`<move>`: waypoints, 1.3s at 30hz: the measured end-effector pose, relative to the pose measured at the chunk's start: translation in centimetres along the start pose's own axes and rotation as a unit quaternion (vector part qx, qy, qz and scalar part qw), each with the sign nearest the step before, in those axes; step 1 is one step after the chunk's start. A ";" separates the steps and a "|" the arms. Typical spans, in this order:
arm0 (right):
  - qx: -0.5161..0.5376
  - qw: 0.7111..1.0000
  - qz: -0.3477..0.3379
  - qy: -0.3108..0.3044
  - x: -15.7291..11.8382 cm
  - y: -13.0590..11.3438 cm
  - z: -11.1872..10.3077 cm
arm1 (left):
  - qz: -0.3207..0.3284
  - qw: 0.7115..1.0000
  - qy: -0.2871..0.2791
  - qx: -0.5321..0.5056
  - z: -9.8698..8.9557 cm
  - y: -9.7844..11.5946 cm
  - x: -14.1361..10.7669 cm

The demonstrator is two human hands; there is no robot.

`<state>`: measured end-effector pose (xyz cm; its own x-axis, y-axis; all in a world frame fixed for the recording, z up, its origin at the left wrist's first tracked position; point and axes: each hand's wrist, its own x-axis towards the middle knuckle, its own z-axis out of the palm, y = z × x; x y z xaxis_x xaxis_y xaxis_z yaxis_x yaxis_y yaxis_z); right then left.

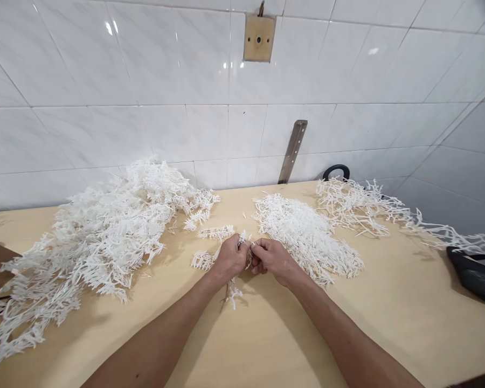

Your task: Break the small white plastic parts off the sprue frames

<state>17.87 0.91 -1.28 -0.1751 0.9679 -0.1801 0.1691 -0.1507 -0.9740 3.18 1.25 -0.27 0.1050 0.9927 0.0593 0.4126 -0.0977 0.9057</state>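
Both hands meet over the middle of the table [262, 334], their fingertips almost touching. My left hand [230, 258] is closed around a white branched plastic sprig [234, 295], whose lower end hangs out below the fist. The fingers of my right hand [274, 260] are pinched against the sprig's upper part; what exactly lies between them is too small to make out. Two loose comb-like white pieces lie just left of the hands, one upper piece [216, 232] and one lower piece [202, 261]. Beside the right hand spreads a heap of small white pieces [303, 231].
A big tangled pile of white sprigs [117, 231] covers the table's left side. Thin bare white stems [355, 207] lie at the back right, near a black loop [337, 171]. A black bag [477, 276] sits at right; a metal strip [293, 152] leans on the tiled wall.
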 end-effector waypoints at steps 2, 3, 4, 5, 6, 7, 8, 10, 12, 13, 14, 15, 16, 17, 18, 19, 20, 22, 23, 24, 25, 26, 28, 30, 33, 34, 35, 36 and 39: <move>-0.003 1.000 0.004 0.014 -0.1 -0.3 0.2 | 0.007 1.000 -0.003 -0.016 0.0 0.0 0.0; -0.015 1.000 0.003 0.024 -0.2 -0.5 0.3 | 0.011 1.000 -0.002 -0.023 0.0 -0.1 0.1; -0.036 0.999 -0.003 0.034 -0.3 -0.7 0.4 | 0.012 1.000 0.000 -0.028 0.0 -0.1 0.1; -0.068 0.997 -0.016 0.045 -0.5 -1.0 0.6 | 0.010 0.999 0.002 -0.033 -0.1 -0.2 0.2; -0.113 0.991 -0.037 0.059 -0.6 -1.2 0.7 | 0.004 0.999 0.001 -0.038 -0.1 -0.2 0.3; -0.166 0.981 -0.067 0.076 -0.8 -1.4 0.9 | -0.004 0.999 -0.001 -0.045 -0.1 -0.2 0.4; -0.218 0.967 -0.099 0.093 -0.8 -1.5 1.0 | -0.011 0.999 -0.003 -0.050 -0.1 -0.2 0.4; -0.277 0.944 -0.125 0.128 -0.8 -1.5 0.9 | -0.010 0.998 0.006 -0.055 -0.1 -0.1 0.4; -0.259 0.950 -0.086 0.152 -0.6 -1.4 0.4 | 0.026 0.998 0.036 -0.052 -0.1 0.0 0.3; -0.233 0.958 -0.053 0.160 -0.5 -1.4 0.0 | 0.049 0.996 0.049 -0.051 -0.1 0.1 0.2; -0.214 0.961 -0.033 0.171 -0.4 -1.4 -0.5 | 0.067 0.995 0.055 -0.053 0.0 0.0 0.2; -0.207 0.960 -0.030 0.186 -0.3 -1.4 -1.2 | 0.076 0.994 0.052 -0.060 0.0 0.0 0.2; -0.201 0.957 -0.032 0.206 -0.3 -1.5 -1.9 | 0.075 0.994 0.043 -0.071 0.1 -0.2 0.2; -0.196 0.951 -0.046 0.236 -0.3 -1.6 -2.7 | 0.067 0.994 0.030 -0.084 0.2 -0.3 0.3; -0.201 0.939 -0.058 0.271 -0.3 -1.7 -3.5 | 0.056 0.993 0.016 -0.098 0.3 -0.5 0.4; -0.215 0.924 -0.076 0.307 -0.3 -1.8 -4.3 | 0.047 0.993 0.007 -0.111 0.3 -0.7 0.4; -0.239 0.902 -0.096 0.345 -0.3 -1.8 -5.1 | 0.040 0.992 0.002 -0.121 0.4 -0.8 0.5; -0.300 0.851 -0.121 0.414 -0.2 -1.7 -6.7 | 0.030 0.990 -0.005 -0.136 0.5 -0.8 0.5; -0.322 0.832 -0.126 0.434 -0.2 -1.6 -7.3 | 0.025 0.990 -0.009 -0.142 0.5 -0.8 0.5; -0.342 0.814 -0.135 0.450 -0.3 -1.6 -7.8 | 0.020 0.989 -0.012 -0.149 0.5 -0.7 0.4; -0.353 0.801 -0.146 0.461 -0.4 -1.6 -8.0 | 0.014 0.987 -0.016 -0.156 0.5 -0.6 0.4; -0.356 0.793 -0.159 0.468 -0.5 -1.7 -8.0 | 0.011 0.986 -0.017 -0.164 0.5 -0.5 0.3; -0.336 0.803 -0.190 0.454 -0.9 -2.1 -7.3 | 0.004 0.984 -0.019 -0.179 0.5 -0.4 0.3; -0.296 0.847 -0.216 0.386 -1.3 -2.5 -5.8 | -0.004 0.981 -0.016 -0.193 0.5 -0.3 0.2; -0.274 0.904 -0.242 0.222 -1.7 -2.7 -3.1 | -0.021 0.975 -0.008 -0.220 0.4 -0.1 0.1; -0.279 0.907 -0.247 0.194 -1.6 -2.6 -2.4 | -0.028 0.973 -0.005 -0.230 0.3 0.1 0.1; -0.288 0.908 -0.253 0.172 -1.5 -2.4 -1.8 | -0.034 0.970 -0.004 -0.239 0.3 0.2 0.1; -0.296 0.905 -0.259 0.162 -1.4 -2.1 -1.3 | -0.040 0.969 -0.003 -0.246 0.2 0.4 0.0; -0.319 0.890 -0.283 0.160 -1.0 -1.1 -0.8 | -0.050 0.967 -0.007 -0.251 0.0 0.8 -0.1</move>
<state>18.67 0.30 0.14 -0.1390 0.8753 0.4631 0.6754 0.4258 -0.6021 3.51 1.05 0.42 0.1013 0.9940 -0.0408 -0.0692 0.0480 0.9964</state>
